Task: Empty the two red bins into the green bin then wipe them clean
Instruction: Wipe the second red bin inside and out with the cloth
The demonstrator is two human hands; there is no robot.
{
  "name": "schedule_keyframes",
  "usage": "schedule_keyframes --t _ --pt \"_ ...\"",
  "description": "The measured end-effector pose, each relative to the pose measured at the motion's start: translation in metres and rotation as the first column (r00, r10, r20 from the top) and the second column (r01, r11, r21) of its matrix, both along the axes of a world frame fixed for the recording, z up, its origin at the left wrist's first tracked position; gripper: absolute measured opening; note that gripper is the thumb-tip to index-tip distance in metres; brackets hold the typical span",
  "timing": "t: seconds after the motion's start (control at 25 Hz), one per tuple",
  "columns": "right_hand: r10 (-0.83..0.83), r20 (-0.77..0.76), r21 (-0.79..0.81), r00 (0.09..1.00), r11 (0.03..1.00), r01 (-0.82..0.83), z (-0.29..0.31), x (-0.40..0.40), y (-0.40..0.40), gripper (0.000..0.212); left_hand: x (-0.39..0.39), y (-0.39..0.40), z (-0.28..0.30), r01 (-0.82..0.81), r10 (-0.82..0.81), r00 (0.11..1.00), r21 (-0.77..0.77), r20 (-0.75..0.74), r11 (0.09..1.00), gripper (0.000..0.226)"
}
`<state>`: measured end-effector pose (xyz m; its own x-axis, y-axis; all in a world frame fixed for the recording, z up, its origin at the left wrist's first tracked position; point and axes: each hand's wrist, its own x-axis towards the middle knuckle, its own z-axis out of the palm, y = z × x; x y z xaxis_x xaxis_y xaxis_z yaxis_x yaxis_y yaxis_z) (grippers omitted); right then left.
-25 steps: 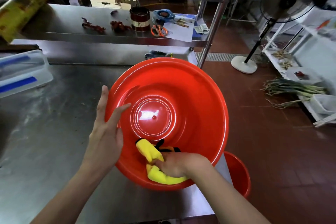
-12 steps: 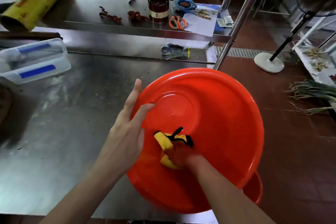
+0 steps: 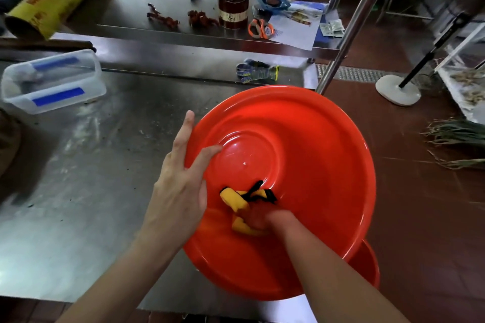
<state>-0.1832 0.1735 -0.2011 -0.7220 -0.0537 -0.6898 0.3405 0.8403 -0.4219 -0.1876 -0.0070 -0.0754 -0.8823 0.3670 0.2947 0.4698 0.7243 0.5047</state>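
Observation:
A large round red bin (image 3: 315, 165) rests on the steel table's right front corner, its empty inside facing up. My left hand (image 3: 181, 183) grips its left rim, thumb inside and fingers outside. My right hand (image 3: 262, 217) presses a yellow cloth with black trim (image 3: 237, 200) against the bin's near inner wall, just below the round base. A second red bin (image 3: 370, 267) peeks out from under the first one at the lower right, mostly hidden. No green bin is in view.
The steel table (image 3: 91, 178) has a clear plastic box with blue strips (image 3: 52, 81) at the left and a work glove (image 3: 257, 73) at the back. A shelf above holds a tin, scissors and papers. A shelf post (image 3: 341, 42) stands behind the bin. Tiled floor and a fan stand lie right.
The view has shifted so the bin sits lower and further right in frame. My right hand has slid the cloth along the bin's near inner wall. My left hand keeps its grip on the rim.

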Motion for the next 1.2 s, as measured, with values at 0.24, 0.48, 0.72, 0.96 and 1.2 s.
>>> schedule_keyframes --t 0.24,0.48,0.72,0.96,1.2 --pt "0.154 -0.031 0.007 0.988 0.988 -0.153 0.013 0.030 0.005 0.040 -0.004 -0.001 -0.001 -0.016 0.016 1.000 -0.009 -0.006 1.000 0.062" --pt "0.177 0.114 0.105 0.977 0.976 -0.190 0.041 0.069 0.006 0.074 -0.011 -0.004 -0.001 0.004 -0.004 1.000 -0.013 -0.011 1.000 0.059" --pt "0.189 0.104 0.093 0.976 0.976 -0.199 0.079 0.095 0.009 0.068 -0.018 -0.008 -0.001 0.012 -0.012 1.000 -0.009 0.021 1.000 0.055" --pt "0.139 0.180 0.150 0.974 0.975 -0.167 0.051 0.071 0.004 0.069 -0.023 -0.011 0.004 0.057 -0.056 0.996 -0.014 0.068 0.998 0.057" --pt "0.002 0.105 0.074 0.995 0.997 -0.009 0.002 0.019 0.009 0.028 -0.025 -0.007 0.007 0.059 -0.056 0.994 -0.025 0.096 0.998 0.059"
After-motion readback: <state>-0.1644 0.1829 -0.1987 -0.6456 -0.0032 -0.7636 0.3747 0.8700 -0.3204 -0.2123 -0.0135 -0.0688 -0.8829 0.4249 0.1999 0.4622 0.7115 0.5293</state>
